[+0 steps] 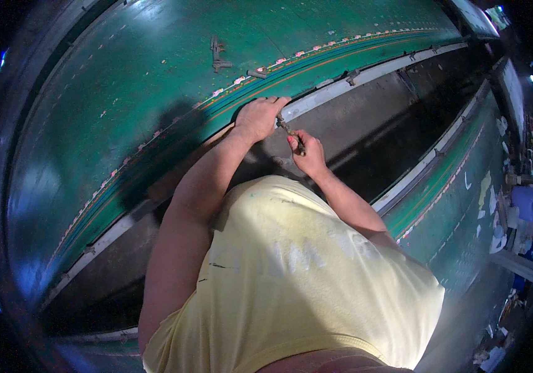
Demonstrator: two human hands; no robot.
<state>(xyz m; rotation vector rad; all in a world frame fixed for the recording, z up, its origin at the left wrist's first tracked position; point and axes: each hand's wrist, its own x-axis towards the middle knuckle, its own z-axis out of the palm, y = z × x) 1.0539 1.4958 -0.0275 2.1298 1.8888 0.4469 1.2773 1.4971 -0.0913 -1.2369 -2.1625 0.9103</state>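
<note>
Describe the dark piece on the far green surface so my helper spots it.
Find the large green surface up top, with a row of pink marks along its near side. Past that row, ahead and left of the left hand, lies the dark bracket-like piece. Its long spine with side arms sets it apart from the stubby piece beside the pink marks.

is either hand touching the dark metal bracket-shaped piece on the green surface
No, the bracket-shaped piece lies on the green surface, apart from both the left hand and the right hand.
</note>
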